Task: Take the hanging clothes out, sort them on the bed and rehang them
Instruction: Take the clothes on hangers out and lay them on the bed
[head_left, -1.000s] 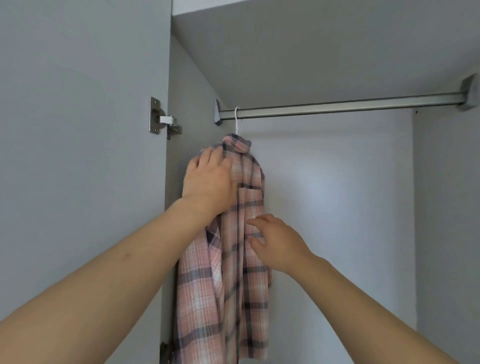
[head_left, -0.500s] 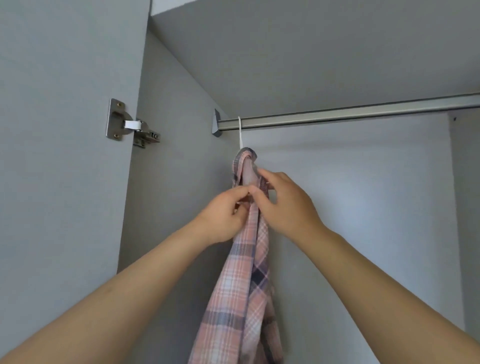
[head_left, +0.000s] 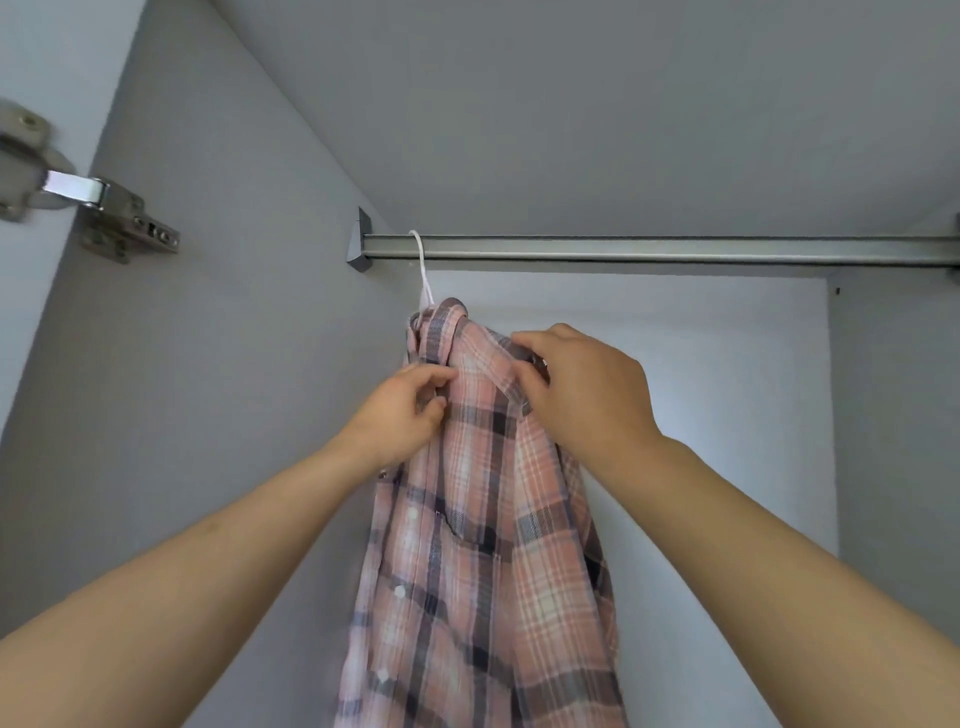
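You hold one plaid shirt (head_left: 483, 519) on one white hanger (head_left: 422, 270), hooked at the left end of the single rail (head_left: 649, 250). Your left hand (head_left: 400, 415) pinches the front below the collar; your right hand (head_left: 582, 389) grips the right shoulder. The hook lies directly above both hands, nearer the left. The shirt's long axis hangs vertically.

Pink plaid shirt (head_left: 483, 519), white hanger (head_left: 422, 265), silver rail (head_left: 649, 249).

Both hands' grip (head_left: 402, 410) (head_left: 582, 395) on hung plaid shirt (head_left: 483, 545)
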